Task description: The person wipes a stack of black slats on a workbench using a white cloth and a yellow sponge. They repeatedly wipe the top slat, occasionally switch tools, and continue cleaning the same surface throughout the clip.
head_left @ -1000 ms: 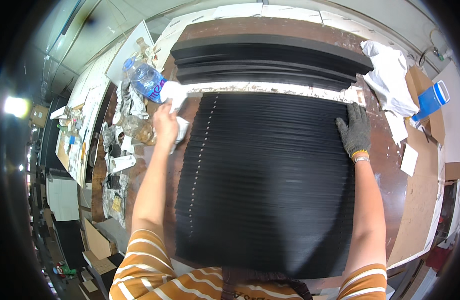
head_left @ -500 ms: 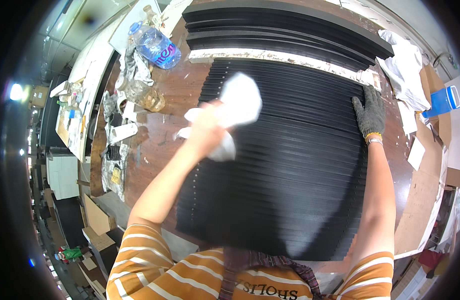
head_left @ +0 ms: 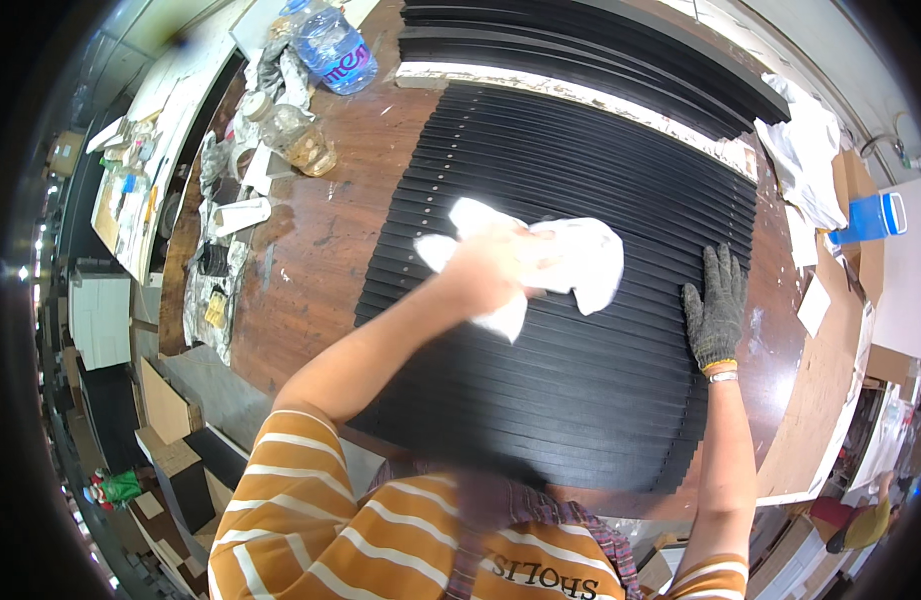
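Side by side on the table lies a wide row of black slats [head_left: 541,390], with small holes along the left ends. My left hand [head_left: 496,268] is bare, slightly blurred, and closed on a bunched white cloth [head_left: 593,262] over the middle of the slats. Part of the cloth sticks out on both sides of the fingers. My right hand [head_left: 718,310], in a dark grey knit glove with a yellow cuff, lies flat with its fingers stretched, on the right ends of the slats.
A white-smeared bar [head_left: 571,97] borders the far side of the slats, with a stack of black strips [head_left: 581,50] behind it. On the left stand a water bottle [head_left: 333,52] and a jar [head_left: 299,140]. White fabric [head_left: 803,150] and a blue container [head_left: 869,218] are at right.
My left hand has swept the cloth from the slats' left edge toward their middle. My right hand has slid nearer along the right ends. The view has shifted slightly.
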### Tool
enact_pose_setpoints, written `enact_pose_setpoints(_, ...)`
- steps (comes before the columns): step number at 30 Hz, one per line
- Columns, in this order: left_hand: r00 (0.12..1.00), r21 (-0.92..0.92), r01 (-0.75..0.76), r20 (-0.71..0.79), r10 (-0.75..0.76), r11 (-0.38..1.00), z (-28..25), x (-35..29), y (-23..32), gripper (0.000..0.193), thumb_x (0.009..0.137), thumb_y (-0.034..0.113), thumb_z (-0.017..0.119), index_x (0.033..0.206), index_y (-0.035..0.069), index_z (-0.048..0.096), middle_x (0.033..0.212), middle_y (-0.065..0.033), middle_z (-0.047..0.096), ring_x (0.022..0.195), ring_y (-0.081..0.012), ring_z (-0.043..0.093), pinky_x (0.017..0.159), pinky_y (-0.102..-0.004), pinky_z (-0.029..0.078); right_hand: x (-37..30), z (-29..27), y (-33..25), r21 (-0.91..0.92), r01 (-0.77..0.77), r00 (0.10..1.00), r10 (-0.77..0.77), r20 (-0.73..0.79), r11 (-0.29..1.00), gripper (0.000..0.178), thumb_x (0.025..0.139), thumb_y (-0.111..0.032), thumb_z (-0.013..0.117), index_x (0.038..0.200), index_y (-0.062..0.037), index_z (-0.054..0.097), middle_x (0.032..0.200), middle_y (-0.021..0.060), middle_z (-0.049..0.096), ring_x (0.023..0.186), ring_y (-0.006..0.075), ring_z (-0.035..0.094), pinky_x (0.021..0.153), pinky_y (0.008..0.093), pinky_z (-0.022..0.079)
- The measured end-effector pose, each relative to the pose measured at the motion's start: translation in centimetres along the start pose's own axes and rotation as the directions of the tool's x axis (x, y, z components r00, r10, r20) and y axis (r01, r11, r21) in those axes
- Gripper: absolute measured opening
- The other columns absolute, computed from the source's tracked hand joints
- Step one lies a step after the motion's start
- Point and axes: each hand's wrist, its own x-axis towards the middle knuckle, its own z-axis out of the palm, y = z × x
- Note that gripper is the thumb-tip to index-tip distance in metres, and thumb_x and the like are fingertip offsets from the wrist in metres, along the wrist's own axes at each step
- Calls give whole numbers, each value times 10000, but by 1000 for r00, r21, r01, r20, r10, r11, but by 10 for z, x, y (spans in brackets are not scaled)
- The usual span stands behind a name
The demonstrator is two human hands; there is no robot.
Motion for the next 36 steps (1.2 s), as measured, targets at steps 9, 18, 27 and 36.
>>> enact_pose_setpoints(9,759,160,576,-470,-451,802,-59,-107,-117,421,884,61,701,1297,142,715,1214,-123,690,1081,-345,644,974,-447,519,-2,3,1,11,-37,999,37,-26,999,661,973,-333,665,1573,-139,466,1656,140,405,1530,379,338,1287,507,227)
enact_pose_setpoints(18,797,489,604,-356,-488,629,-53,-84,-112,401,861,76,619,1180,233,804,1285,-21,667,1120,-282,606,923,-476,481,-2,-8,-11,-45,-13,1000,13,14,999,667,1005,-350,626,1589,-96,428,1667,170,375,1539,390,318,1284,504,225)
enact_pose_setpoints(27,838,520,545,-334,-431,658,-100,-66,-75,319,902,164,625,1147,248,812,1302,-107,667,1147,-300,582,979,-477,438,-120,-43,-54,118,28,1000,-28,-1,993,726,961,-266,674,1589,-28,398,1664,234,349,1534,444,306,1276,528,221)
enact_pose_setpoints(36,935,-182,-342,33,353,922,9,-87,87,496,852,301,769,1334,205,707,1349,-156,634,1264,-359,569,1088,-509,452,-177,-35,-83,48,-79,997,80,-14,996,793,893,-360,744,1567,-64,450,1648,213,385,1539,402,325,1275,541,222)
